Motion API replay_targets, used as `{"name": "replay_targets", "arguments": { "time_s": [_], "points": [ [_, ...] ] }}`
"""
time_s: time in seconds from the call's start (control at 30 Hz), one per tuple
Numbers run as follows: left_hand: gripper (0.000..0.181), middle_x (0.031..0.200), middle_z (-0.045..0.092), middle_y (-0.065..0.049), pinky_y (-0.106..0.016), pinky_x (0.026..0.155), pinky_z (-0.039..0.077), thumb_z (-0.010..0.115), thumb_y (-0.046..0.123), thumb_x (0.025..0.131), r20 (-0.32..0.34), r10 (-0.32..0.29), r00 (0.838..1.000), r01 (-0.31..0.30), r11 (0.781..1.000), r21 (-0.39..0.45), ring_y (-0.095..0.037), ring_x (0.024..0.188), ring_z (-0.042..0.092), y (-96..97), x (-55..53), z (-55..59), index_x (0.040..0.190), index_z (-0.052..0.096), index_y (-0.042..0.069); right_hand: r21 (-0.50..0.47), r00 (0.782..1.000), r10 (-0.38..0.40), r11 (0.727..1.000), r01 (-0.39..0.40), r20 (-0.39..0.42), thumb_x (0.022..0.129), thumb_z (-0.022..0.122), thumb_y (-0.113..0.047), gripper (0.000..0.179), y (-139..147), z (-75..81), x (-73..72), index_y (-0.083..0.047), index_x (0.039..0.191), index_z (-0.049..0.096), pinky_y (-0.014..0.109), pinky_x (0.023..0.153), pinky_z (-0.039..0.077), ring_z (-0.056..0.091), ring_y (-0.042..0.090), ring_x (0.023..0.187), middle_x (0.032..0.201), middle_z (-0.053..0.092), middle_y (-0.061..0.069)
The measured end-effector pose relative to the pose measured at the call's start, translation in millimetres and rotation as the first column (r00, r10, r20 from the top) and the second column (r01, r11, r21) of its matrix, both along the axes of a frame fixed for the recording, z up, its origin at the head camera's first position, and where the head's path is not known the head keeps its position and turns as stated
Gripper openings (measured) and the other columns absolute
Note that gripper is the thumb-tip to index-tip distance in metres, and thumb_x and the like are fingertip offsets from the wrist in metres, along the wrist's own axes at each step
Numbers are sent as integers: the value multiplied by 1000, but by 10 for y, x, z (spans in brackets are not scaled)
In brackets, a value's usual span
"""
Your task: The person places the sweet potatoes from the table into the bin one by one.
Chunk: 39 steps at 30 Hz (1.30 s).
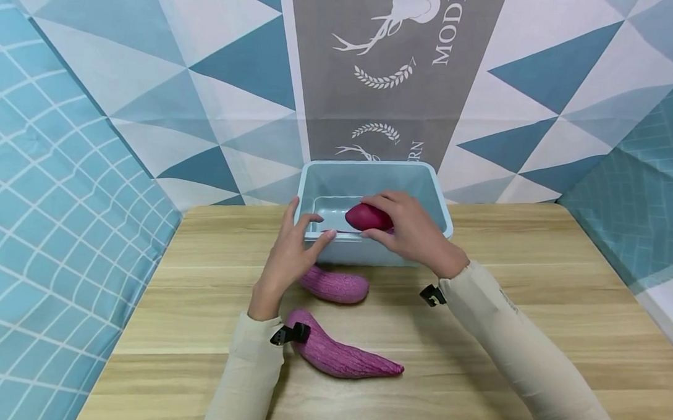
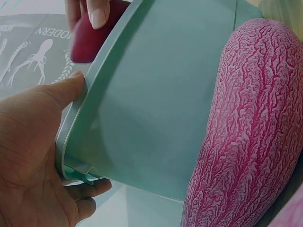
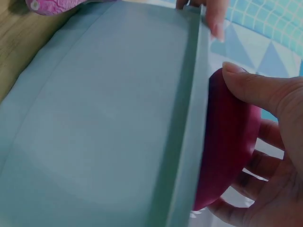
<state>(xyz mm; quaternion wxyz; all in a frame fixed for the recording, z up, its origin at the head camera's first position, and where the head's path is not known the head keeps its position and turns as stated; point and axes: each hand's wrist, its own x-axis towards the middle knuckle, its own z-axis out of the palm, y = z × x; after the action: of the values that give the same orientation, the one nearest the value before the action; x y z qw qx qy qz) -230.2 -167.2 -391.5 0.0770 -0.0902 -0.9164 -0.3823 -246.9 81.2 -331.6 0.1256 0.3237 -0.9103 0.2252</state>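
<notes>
Held a dark-red sweet potato (image 1: 364,217) in the curled right hand (image 1: 416,231), behind the near rim of the pale-blue plastic bin (image 1: 343,252) between both hands. Spread the left hand (image 1: 287,258) loosely at a corner, without evident grip. Seemed mid-transfer, calling for clearance from the rim.

Bright, diffuse light with soft shadows on the wooden table (image 1: 535,254)

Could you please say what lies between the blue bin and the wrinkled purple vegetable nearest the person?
Another wrinkled purple vegetable lies on the table between them, as the head view shows.
</notes>
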Motion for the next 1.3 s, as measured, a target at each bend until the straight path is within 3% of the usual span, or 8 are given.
{"name": "replay_targets", "arguments": {
  "time_s": [0.5, 0.63, 0.8, 0.93, 1.13, 1.3],
  "points": [
    [52, 172, 2, -8, -65, 113, 37, 56, 59, 97, 3, -5, 1000, 5, 1000, 9, -42, 152, 28, 4, 21, 8, 130, 57, 19, 41, 980, -124, 992, 119, 157, 88, 78, -35, 57, -70, -135, -362, -9, 135, 61, 44, 86, 56, 61, 30, 109, 128, 67, 14],
    [51, 172, 2, -8, -66, 113, 36, 55, 60, 97, 3, -5, 1000, 5, 1000, 6, -41, 152, 28, -5, 18, 2, 130, 57, 20, 46, 970, -144, 989, 137, 194, 90, 77, -33, 60, -77, -149, -407, -5, 139, 57, 48, 93, 54, 62, 32, 113, 131, 65, 17],
    [52, 172, 2, -9, -66, 113, 36, 55, 60, 97, 0, -8, 1000, 8, 1000, 0, -41, 153, 26, -8, 4, 4, 130, 56, 20, 62, 962, -188, 982, 179, 199, 92, 73, -37, 65, -76, -125, -377, -6, 145, 50, 51, 106, 48, 58, 35, 125, 141, 58, 19],
    [52, 172, 2, -8, -66, 113, 36, 55, 60, 97, -4, -7, 1000, 7, 1000, 1, -41, 153, 26, -10, -10, 11, 130, 56, 20, 41, 959, -213, 977, 209, 188, 91, 73, -42, 71, -62, -97, -309, -6, 147, 47, 50, 102, 49, 62, 33, 113, 140, 56, 19],
    [51, 172, 1, -7, -65, 114, 35, 56, 59, 97, 0, -4, 1000, 4, 1000, 5, -41, 153, 26, -12, -8, 20, 130, 56, 20, 26, 965, -212, 977, 211, 154, 91, 72, -45, 69, -9, -89, -180, -7, 146, 50, 51, 107, 47, 55, 34, 128, 143, 56, 16],
    [51, 172, 0, -6, -65, 114, 36, 56, 59, 97, 9, -7, 1000, 7, 1000, 0, -41, 153, 26, -14, 0, 10, 131, 56, 20, -3, 971, -209, 977, 211, 113, 91, 73, -43, 66, 27, -128, -25, -7, 142, 54, 52, 104, 47, 55, 34, 124, 140, 55, 18]
  ]
}}
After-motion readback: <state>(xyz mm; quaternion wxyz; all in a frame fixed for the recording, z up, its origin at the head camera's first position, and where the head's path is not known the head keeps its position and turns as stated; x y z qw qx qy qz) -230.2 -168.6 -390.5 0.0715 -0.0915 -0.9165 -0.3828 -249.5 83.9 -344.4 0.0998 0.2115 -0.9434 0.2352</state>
